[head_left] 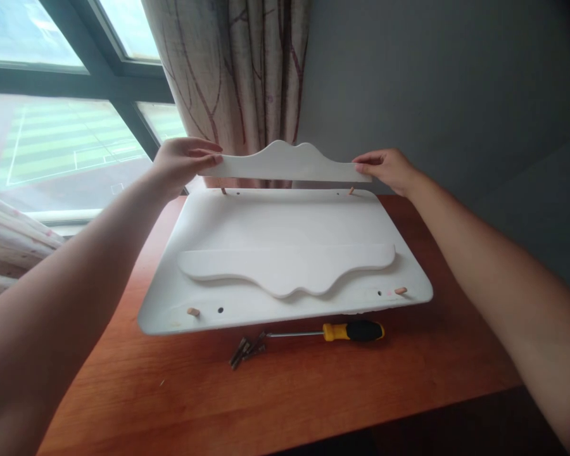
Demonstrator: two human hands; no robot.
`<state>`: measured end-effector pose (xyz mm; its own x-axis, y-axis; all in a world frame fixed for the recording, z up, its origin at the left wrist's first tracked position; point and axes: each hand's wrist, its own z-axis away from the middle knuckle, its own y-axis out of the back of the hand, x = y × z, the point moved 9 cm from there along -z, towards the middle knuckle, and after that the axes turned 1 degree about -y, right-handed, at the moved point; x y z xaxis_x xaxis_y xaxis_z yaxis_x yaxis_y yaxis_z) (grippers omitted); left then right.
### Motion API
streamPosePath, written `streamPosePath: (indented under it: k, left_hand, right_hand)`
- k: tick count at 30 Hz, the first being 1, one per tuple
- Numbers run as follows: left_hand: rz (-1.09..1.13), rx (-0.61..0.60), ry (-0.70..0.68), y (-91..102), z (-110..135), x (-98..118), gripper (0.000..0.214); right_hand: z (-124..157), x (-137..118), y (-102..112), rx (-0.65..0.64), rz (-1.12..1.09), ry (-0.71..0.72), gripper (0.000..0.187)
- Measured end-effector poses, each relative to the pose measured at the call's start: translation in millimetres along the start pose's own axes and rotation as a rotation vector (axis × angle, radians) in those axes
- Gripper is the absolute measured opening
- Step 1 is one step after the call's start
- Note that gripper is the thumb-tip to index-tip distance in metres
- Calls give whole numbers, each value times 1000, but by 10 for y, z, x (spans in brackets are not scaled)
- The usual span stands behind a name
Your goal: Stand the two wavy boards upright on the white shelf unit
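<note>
A white scalloped board [285, 163] is held upright between both hands, its wavy edge upward, just above the far edge of a white panel [275, 218]. My left hand [183, 161] pinches its left end, and my right hand [384, 168] pinches the right end. Wooden dowels stick up from the panel: a far left dowel [223, 190], a far right dowel [351, 190], a near left dowel [193, 311] and a near right dowel [400, 291]. Small dark holes lie beside them. A second scalloped board [289, 265] lies flat on the panel, wavy edge toward me.
On the brown wooden table [313, 399], a yellow and black screwdriver [354, 330] lies before the panel. Several screws or bolts [247, 348] are heaped at its tip. Behind the table hangs a curtain [247, 82], with a window [66, 139] at left and a grey wall [432, 82] at right.
</note>
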<state>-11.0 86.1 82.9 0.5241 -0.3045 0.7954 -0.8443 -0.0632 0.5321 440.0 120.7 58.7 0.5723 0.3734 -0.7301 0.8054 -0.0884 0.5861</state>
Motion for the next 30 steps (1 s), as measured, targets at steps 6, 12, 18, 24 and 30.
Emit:
streamPosePath:
  k: [6, 12, 18, 24, 30]
  left_hand:
    - [216, 50, 244, -79, -132, -382, 67]
    - [260, 36, 276, -132, -117, -435, 55]
    - [246, 25, 310, -145, -88, -462, 51]
    - [200, -2, 324, -172, -81, -487, 50]
    - [207, -25, 341, -190, -59, -494, 54]
  right_hand:
    - [23, 202, -125, 1, -156, -272, 24]
    - [47, 207, -131, 10, -154, -280, 24]
    - [12, 230, -148, -7, -127, -266, 21]
    - [-3, 287, -174, -32, -101, -251, 23]
    - [3, 295, -180, -43, -97, -233, 27]
